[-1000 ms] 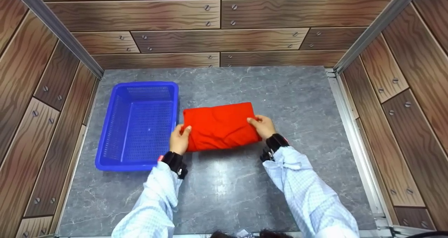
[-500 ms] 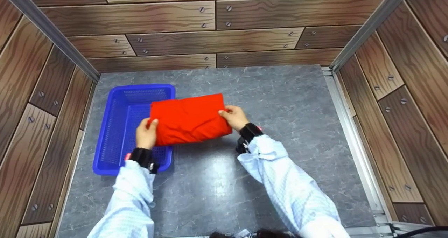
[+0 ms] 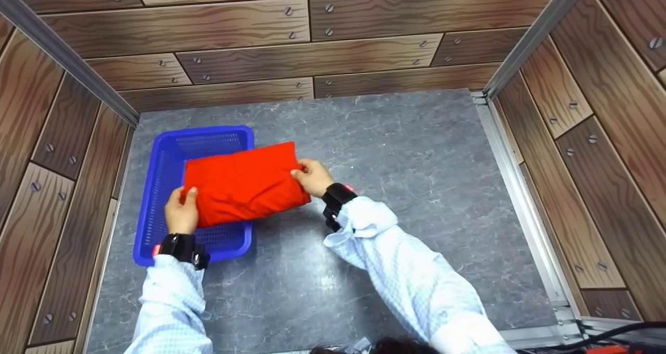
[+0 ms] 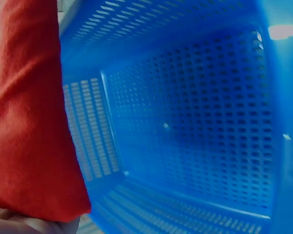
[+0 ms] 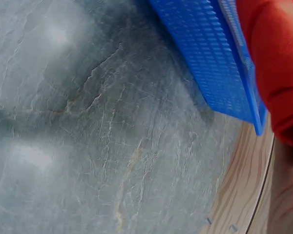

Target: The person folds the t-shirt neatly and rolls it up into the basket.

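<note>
A folded red cloth (image 3: 242, 185) is held up by its two ends, partly over the blue plastic basket (image 3: 144, 224) and partly past the basket's right rim. At the cloth's left end my left hand (image 3: 181, 211) pinches it, thumb on top, above the basket. My right hand (image 3: 316, 178) grips the right end, over the floor just right of the basket. In the left wrist view the red cloth (image 4: 31, 117) hangs beside the perforated basket floor (image 4: 190, 122), where nothing lies in the part that shows. The fingers under the cloth are mostly hidden.
The basket stands at the left of a grey marbled surface (image 3: 406, 198). Wood-patterned walls (image 3: 239, 62) enclose the back and both sides. A metal rail (image 3: 512, 187) runs along the right edge, and a black cable (image 3: 614, 330) lies at the lower right corner.
Both hands have carried the red cloth leftward, from the surface right of the basket to over the basket. Both still hold its ends. The head view has shifted slightly.
</note>
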{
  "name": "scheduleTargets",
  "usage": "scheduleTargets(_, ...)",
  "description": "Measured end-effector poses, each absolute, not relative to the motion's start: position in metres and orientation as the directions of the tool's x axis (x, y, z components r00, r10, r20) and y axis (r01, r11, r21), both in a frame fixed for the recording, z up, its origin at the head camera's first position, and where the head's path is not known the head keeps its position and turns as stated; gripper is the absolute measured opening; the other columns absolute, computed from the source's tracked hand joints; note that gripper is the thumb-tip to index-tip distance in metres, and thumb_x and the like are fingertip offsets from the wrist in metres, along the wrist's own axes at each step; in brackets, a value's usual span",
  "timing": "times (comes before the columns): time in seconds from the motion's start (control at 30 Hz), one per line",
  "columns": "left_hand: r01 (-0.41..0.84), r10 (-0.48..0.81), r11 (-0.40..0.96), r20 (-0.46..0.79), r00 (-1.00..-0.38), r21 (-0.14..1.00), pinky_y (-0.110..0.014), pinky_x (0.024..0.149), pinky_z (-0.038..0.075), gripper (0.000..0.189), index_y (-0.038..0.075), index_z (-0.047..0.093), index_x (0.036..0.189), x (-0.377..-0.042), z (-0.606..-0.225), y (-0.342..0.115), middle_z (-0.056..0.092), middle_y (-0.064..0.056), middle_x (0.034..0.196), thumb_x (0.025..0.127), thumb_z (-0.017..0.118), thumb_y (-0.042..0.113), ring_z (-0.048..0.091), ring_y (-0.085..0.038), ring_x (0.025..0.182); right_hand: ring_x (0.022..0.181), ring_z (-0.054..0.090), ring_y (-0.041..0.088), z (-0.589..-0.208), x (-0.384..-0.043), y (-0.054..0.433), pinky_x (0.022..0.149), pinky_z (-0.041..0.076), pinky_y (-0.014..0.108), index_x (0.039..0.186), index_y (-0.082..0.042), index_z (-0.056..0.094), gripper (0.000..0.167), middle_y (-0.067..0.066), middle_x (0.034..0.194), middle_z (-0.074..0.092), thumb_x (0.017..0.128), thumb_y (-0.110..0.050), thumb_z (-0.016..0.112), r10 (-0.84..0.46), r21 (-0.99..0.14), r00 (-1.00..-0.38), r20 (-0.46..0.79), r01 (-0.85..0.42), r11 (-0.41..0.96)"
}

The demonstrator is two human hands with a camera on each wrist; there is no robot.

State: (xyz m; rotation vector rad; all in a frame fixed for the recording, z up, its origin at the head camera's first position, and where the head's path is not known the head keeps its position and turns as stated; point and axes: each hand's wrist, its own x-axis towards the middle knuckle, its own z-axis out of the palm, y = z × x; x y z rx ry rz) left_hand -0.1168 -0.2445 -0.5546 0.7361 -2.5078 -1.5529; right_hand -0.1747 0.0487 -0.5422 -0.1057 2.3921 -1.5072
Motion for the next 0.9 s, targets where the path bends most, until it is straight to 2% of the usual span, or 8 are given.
scheduleTargets(0.13, -0.363, -0.468, 0.369, -0.166, -0.868, 0.856, -0.048, 0.107, 0.036, 0.040, -0.008, 0.049, 0.133, -0.111, -0.555, -0.256, 0.053, -0.033, 0.131, 0.102, 0.047, 0.017, 0.049, -0.041, 0.122, 0.080, 0.054, 0.014, -0.541, -0.170, 0.035, 0.078, 0.049, 0.026, 0.127, 0.005, 0.060, 0.035, 0.021, 0.104, 0.069, 0.097, -0.013, 0.057, -0.239, -0.865, -0.950, -0.200, 0.057, 0.498)
scheduleTargets(0.3, -0.379, -0.494, 0.382, -0.160, -0.855, 0.843, -0.050, 0.111, 0.032, 0.042, -0.009, 0.048, 0.134, -0.103, -0.554, -0.272, 0.050, -0.034, 0.136, 0.102, 0.046, 0.018, 0.045, -0.044, 0.129, 0.081, 0.056, 0.016, -0.538, -0.163, 0.018, 0.077, 0.049, 0.026, 0.126, 0.003, 0.061, 0.034, 0.020, 0.105, 0.069, 0.097, -0.015, 0.059, -0.258, -0.864, -0.948, -0.187, 0.034, 0.502)
scheduleTargets(0.43, -0.373, -0.525, 0.386, -0.132, -0.841, 0.844, -0.050, 0.110, 0.033, 0.041, -0.010, 0.048, 0.134, -0.098, -0.555, -0.283, 0.051, -0.035, 0.133, 0.102, 0.047, 0.016, 0.046, -0.045, 0.127, 0.095, 0.063, 0.023, -0.540, -0.159, 0.007, 0.088, 0.051, 0.031, 0.128, 0.004, 0.060, 0.036, 0.020, 0.114, 0.069, 0.097, -0.015, 0.058, -0.284, -0.869, -0.944, -0.170, 0.007, 0.496)
scheduleTargets(0.57, -0.387, -0.544, 0.372, -0.139, -0.828, 0.844, -0.050, 0.110, 0.032, 0.043, -0.010, 0.046, 0.136, -0.093, -0.557, -0.291, 0.050, -0.035, 0.134, 0.102, 0.045, 0.018, 0.046, -0.045, 0.126, 0.104, 0.064, 0.027, -0.544, -0.157, -0.004, 0.096, 0.050, 0.034, 0.131, 0.005, 0.058, 0.038, 0.020, 0.121, 0.067, 0.098, -0.014, 0.057, -0.314, -0.868, -0.935, -0.161, -0.017, 0.497)
scheduleTargets(0.67, -0.417, -0.553, 0.373, -0.162, -0.817, 0.829, -0.050, 0.112, 0.031, 0.045, -0.008, 0.044, 0.138, -0.089, -0.558, -0.296, 0.048, -0.034, 0.137, 0.103, 0.044, 0.020, 0.044, -0.045, 0.129, 0.102, 0.063, 0.026, -0.545, -0.154, -0.010, 0.095, 0.050, 0.033, 0.130, 0.004, 0.058, 0.037, 0.020, 0.119, 0.067, 0.098, -0.013, 0.057, -0.334, -0.865, -0.928, -0.166, -0.026, 0.502)
scheduleTargets(0.9, -0.436, -0.581, 0.368, -0.163, -0.797, 0.822, -0.048, 0.104, 0.034, 0.046, -0.006, 0.045, 0.139, -0.085, -0.560, -0.307, 0.052, -0.034, 0.130, 0.104, 0.043, 0.023, 0.047, -0.042, 0.120, 0.095, 0.063, 0.023, -0.546, -0.149, -0.024, 0.090, 0.051, 0.031, 0.130, 0.005, 0.058, 0.036, 0.019, 0.114, 0.068, 0.097, -0.011, 0.057, -0.367, -0.871, -0.914, -0.174, -0.031, 0.491)
